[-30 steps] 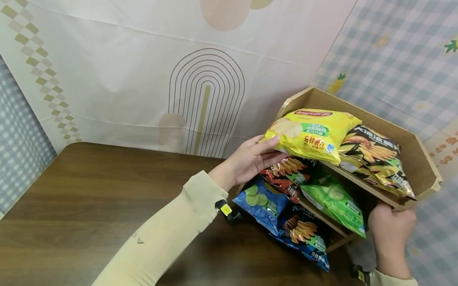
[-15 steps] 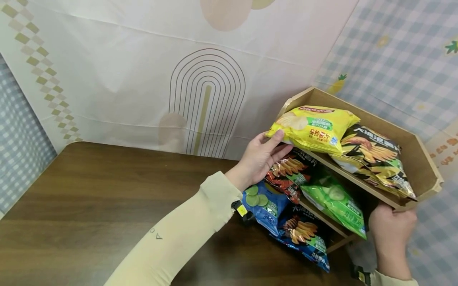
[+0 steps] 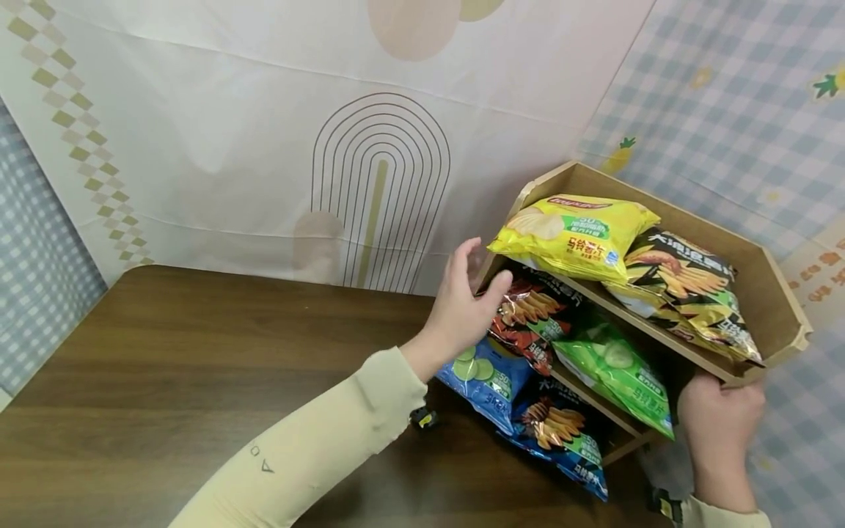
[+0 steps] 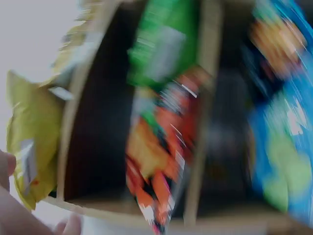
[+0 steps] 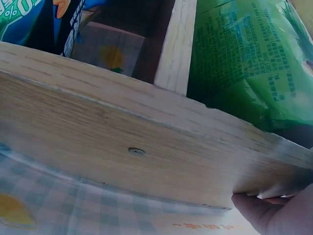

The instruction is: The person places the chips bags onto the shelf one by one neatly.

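A wooden shelf rack [image 3: 769, 293] stands at the right in the head view, stacked with bags of chips. My right hand [image 3: 722, 418] grips its right side, just under the top tray's front corner. Beside the rack's upper left side is my left hand [image 3: 458, 312], fingers spread, thumb apart and nothing held. Above that hand a yellow chip bag [image 3: 574, 238] lies in the top tray, next to a black chip bag [image 3: 686, 275]. The middle tier has a red chip bag [image 3: 528, 315] and a green chip bag [image 3: 617, 374]. The left wrist view is blurred.
Lower down, a blue lime chip bag [image 3: 488, 381] and a dark blue chip bag [image 3: 561, 433] jut out over the brown table [image 3: 198, 381]. A patterned white cloth [image 3: 231, 147] hangs behind, and a checked cloth [image 3: 726, 88] is close on the right.
My left hand has let go of the yellow chip bag, which now lies slightly farther back in the tray. The fingers have spread beside the rack. My right hand keeps its place.
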`<action>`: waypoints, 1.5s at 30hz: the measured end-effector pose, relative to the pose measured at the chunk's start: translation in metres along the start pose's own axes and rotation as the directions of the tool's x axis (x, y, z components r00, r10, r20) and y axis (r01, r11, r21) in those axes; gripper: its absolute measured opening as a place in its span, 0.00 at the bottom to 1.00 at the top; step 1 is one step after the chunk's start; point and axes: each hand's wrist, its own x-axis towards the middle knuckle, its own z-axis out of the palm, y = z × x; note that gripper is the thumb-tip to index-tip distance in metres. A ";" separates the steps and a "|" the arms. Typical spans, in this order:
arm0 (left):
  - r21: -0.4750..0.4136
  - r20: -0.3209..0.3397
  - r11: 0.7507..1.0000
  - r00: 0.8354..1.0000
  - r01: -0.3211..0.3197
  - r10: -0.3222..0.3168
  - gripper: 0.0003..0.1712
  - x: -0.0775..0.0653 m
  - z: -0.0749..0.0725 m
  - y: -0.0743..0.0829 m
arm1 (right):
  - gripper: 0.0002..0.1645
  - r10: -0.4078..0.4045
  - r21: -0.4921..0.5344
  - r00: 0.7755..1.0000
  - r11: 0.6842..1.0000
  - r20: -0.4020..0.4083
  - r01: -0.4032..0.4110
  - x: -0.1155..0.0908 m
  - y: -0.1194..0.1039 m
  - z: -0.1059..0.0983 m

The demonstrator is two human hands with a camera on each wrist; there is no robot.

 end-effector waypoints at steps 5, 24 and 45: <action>0.579 0.146 0.688 0.886 -0.438 0.441 0.42 -0.007 0.000 -0.014 | 0.30 0.000 -0.014 1.000 1.000 -0.003 0.000 0.000 0.000 -0.001; 0.813 0.364 0.434 0.921 -0.388 0.142 0.51 0.021 0.024 0.001 | 0.33 0.008 -0.004 1.000 1.000 0.019 -0.008 0.000 -0.003 -0.001; 0.760 0.444 0.479 0.889 -0.439 0.111 0.55 -0.002 -0.006 -0.026 | 0.36 -0.009 0.028 1.000 1.000 0.025 0.008 0.001 -0.002 0.002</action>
